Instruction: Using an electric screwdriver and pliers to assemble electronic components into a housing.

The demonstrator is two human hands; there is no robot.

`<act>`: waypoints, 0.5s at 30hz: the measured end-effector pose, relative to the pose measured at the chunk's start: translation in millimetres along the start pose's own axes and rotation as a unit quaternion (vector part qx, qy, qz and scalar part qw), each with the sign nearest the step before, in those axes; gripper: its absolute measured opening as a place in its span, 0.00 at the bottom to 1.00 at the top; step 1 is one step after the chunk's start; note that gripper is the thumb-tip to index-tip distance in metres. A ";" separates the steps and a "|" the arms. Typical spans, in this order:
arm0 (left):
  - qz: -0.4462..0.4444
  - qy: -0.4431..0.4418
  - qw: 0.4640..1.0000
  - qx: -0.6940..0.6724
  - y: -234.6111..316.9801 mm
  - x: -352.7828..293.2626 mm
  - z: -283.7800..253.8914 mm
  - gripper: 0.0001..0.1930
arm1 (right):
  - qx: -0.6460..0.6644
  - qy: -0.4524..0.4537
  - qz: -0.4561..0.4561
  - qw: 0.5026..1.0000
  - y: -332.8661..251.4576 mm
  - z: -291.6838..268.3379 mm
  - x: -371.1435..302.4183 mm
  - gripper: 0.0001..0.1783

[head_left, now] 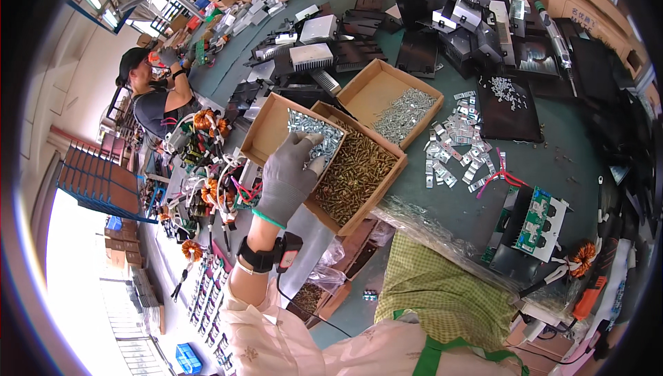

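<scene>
1. While reaching far over the bench, the left hand [290, 176], in a grey glove, hovers over a cardboard box of silver screws [312, 134], fingers loosely spread and slightly curled; whether they hold a screw cannot be told.
2. Just right of it sits a box of brass screws [356, 169].
3. Farther right lies a third box [390, 103] with silver screws.
4. Right hand: out of sight.

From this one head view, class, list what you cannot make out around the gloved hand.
- Right hand: not in the head view, so its grip is unknown.
- Left hand: the glove's back hides whether its fingertips pinch any silver screws.
- Small parts on the black tray: too small to identify.
</scene>
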State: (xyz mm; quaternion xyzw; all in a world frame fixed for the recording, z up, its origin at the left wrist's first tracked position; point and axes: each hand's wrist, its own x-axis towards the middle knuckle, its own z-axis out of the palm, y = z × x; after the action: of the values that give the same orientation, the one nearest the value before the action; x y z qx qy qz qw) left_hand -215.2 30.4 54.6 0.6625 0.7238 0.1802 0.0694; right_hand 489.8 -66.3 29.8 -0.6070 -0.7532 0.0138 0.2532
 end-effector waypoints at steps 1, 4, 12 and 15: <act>0.022 -0.004 1.000 -0.022 6.6 -5.2 3.0 0.16 | -0.059 -0.029 0.042 0.997 14.9 5.4 -16.3 0.26; 0.041 -0.061 0.997 -0.022 24.2 -14.8 12.9 0.17 | -0.213 -0.151 0.145 0.954 41.4 19.8 -49.4 0.26; 0.143 -0.051 0.986 -0.069 51.9 27.2 25.0 0.18 | 0.122 -0.077 0.281 0.949 -18.9 52.6 -44.6 0.32; 0.176 -0.079 0.980 -0.057 61.9 60.3 37.2 0.18 | -0.030 -0.038 0.288 0.956 -34.9 71.7 -35.7 0.38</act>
State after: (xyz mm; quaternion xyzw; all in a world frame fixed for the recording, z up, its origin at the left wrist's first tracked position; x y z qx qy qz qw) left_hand -151.5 99.5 50.4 0.7867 0.5764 0.1778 0.1314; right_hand 434.4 -87.8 -34.2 -0.8047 -0.5555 0.0863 0.1910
